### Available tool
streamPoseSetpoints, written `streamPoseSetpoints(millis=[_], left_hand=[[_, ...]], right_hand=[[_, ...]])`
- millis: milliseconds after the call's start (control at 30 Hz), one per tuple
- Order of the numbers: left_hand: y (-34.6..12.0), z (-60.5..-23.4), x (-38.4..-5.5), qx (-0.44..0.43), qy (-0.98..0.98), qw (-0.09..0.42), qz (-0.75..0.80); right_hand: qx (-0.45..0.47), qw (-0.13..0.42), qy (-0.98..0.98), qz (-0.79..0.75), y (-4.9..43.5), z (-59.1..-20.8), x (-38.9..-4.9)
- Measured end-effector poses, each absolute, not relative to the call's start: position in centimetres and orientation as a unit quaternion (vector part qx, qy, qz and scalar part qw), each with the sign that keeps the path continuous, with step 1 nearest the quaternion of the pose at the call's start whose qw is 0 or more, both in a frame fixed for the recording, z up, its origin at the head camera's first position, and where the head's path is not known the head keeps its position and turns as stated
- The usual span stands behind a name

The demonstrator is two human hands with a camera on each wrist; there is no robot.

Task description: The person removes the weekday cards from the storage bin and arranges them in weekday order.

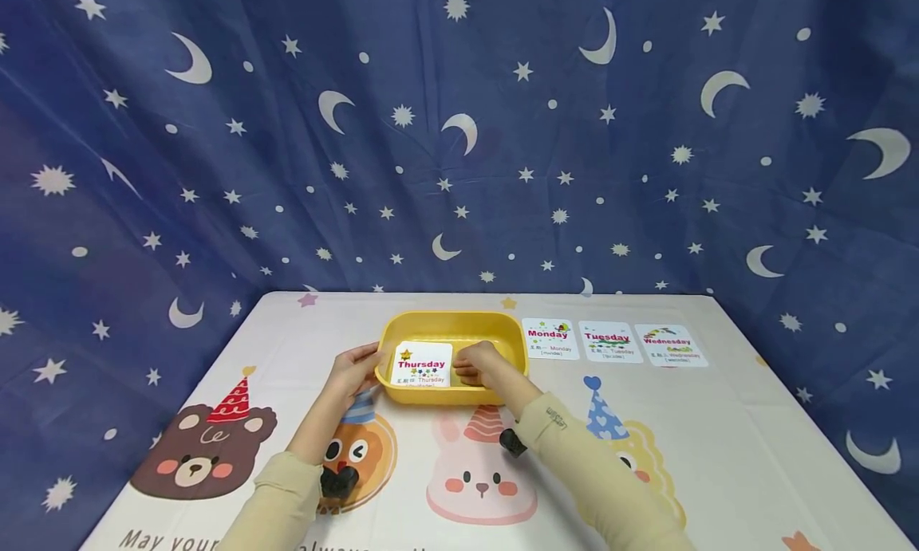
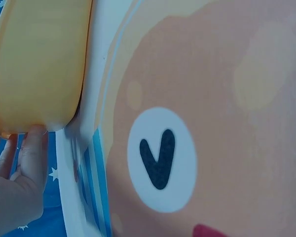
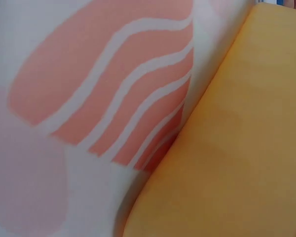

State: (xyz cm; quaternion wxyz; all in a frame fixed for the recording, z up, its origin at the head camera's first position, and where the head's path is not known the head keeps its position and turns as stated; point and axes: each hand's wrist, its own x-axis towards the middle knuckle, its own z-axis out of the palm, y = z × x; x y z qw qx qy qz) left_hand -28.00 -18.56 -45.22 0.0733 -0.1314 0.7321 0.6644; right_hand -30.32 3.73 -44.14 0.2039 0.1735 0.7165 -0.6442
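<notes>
"What's in the yellow rounded-rectangular tray point(image 1: 454, 395)?"
"A square white card point(image 1: 422, 364) reading 'Thursday'. Left grip point(image 1: 353, 370) pinches its rim; right grip point(image 1: 488, 364) curls inside, holding what, I can't tell."

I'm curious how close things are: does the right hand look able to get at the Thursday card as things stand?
Probably yes: the right hand reaches into the yellow tray, beside the Thursday card, with nothing visible between them.

Thursday card point(image 1: 422, 362) lies in the tray point(image 1: 452, 395), left of Monday card point(image 1: 550, 340), Tuesday card point(image 1: 611, 343) and Wednesday card point(image 1: 671, 346)
</notes>
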Motion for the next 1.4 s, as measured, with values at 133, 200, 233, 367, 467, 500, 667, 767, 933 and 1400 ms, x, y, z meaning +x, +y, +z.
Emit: streamPoseSetpoints(millis=[133,200,233,367,467,500,667,767,933,1400], left_hand=[[-18.6,-45.0,-28.0,-0.136,0.734,0.072,0.662],[-18.6,-45.0,-27.9,-0.134,0.733,0.074,0.663],[-18.6,-44.9,-27.9,-0.132,0.732,0.075,0.664],[-18.6,-44.9,-27.9,-0.134,0.73,0.075,0.666],[-18.6,-44.8,-27.8,-0.136,0.733,0.073,0.662],[-18.6,-44.8,-27.8,-0.134,0.734,0.074,0.662],[-18.7,-44.7,-27.8,-0.124,0.731,0.075,0.667],[-18.7,-44.7,-27.8,-0.125,0.731,0.076,0.666],[-18.6,-44.8,-27.7,-0.13,0.731,0.075,0.665],[-18.6,-44.8,-27.7,-0.128,0.727,0.079,0.67]], right_hand=[[0.2,0.197,0.696,-0.66,3.2,-44.2,-30.6],[0.205,0.198,0.682,-0.673,3.1,-44.3,-30.6],[0.206,0.199,0.675,-0.68,3.0,-44.3,-30.6],[0.216,0.2,0.65,-0.701,2.9,-44.5,-30.8],[0.219,0.2,0.641,-0.708,2.8,-44.7,-31.1],[0.22,0.2,0.64,-0.709,2.8,-44.7,-31.1],[0.199,0.208,0.64,-0.713,3.1,-45.0,-31.6],[0.17,0.22,0.638,-0.718,3.4,-49.8,-35.2],[0.15,0.198,0.681,-0.689,2.9,-51.3,-36.1],[0.132,0.151,0.765,-0.612,1.9,-45.9,-32.1]])
